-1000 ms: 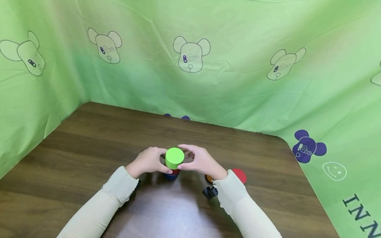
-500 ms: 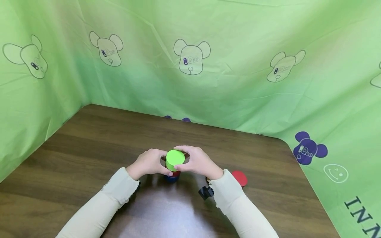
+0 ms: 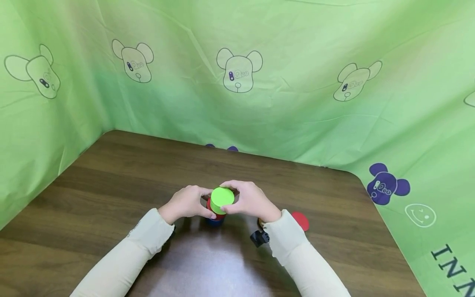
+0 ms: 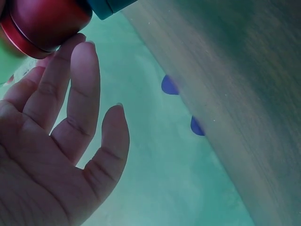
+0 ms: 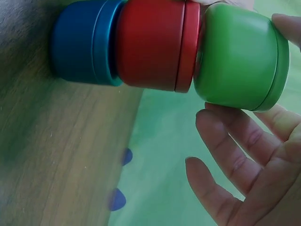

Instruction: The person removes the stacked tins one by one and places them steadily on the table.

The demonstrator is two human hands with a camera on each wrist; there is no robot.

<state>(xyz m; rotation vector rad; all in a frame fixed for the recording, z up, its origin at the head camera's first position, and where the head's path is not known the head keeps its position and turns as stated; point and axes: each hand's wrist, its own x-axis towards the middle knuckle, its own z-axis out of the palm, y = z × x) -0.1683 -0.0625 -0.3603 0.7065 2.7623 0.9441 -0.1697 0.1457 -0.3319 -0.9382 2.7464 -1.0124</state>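
A lidded green canister [image 3: 222,199] is pinched between the thumb and fingers of my right hand [image 3: 251,201]. It sits at the top of a column, slightly tilted and shifted right over a red canister [image 5: 150,44]. Whether the two still touch is hard to tell. My left hand [image 3: 186,201] holds the red canister, thumb in front and fingers behind. Lowest is a blue canister [image 5: 87,42], standing on the wooden table [image 3: 130,173]. In the left wrist view, fingertips lie against the red canister [image 4: 51,21], with the other fingers spread.
A red round piece [image 3: 300,221] lies on the table beyond my right sleeve. An orange-brown thing [image 3: 260,223] is mostly hidden behind that wrist. A black device [image 3: 259,238] sits at the right cuff. Green printed cloth [image 3: 237,115] walls the table's back and sides.
The green canister has shifted a little to the right with my right hand, baring more of the red canister's top. My left hand has stayed nearly in place on the red canister.
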